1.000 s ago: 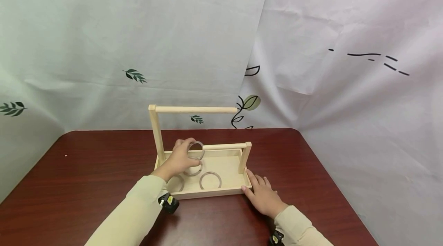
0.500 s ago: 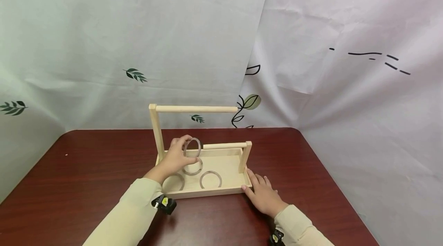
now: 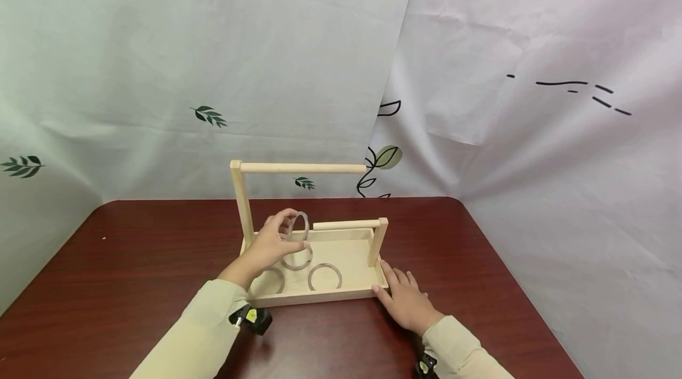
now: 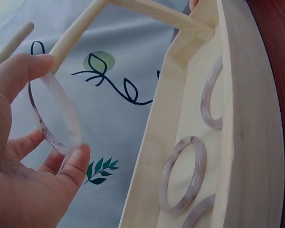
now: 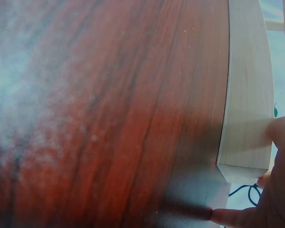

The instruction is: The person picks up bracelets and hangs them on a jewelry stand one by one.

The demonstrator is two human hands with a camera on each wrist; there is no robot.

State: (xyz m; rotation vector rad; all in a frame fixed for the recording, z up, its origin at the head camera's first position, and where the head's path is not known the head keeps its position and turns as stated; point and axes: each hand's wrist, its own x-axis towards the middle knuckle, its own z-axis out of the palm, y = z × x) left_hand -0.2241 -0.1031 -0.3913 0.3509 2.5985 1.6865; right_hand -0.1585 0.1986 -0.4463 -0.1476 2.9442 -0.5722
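Note:
My left hand [image 3: 263, 251] pinches a pale, marbled bangle [image 4: 73, 118] between thumb and fingertips. It holds the bangle upright over the back left of a wooden tray [image 3: 325, 296], just left of the free end of the lower bar [image 3: 346, 225]. Inside the tray lie three similar bangles: one in the middle [image 4: 199, 164], one at the front [image 3: 311, 278] and one at the left [image 3: 283, 282], partly hidden by the front wall. My right hand [image 3: 407, 305] rests at the tray's front right corner, thumb on the front edge and straight fingers along the end wall.
A tall post [image 3: 243, 204] on the tray's left end carries a higher bar [image 3: 303, 168] with a free right end. A short post [image 3: 377, 243] at the right bears the lower bar. Under everything is a dark red wooden table [image 3: 160, 284], with a printed cloth [image 3: 298, 71] behind.
My left hand has drawn left with its bangle, away from the lower bar's free end, and the bangle has turned more edge-on. The right hand and tray stay put.

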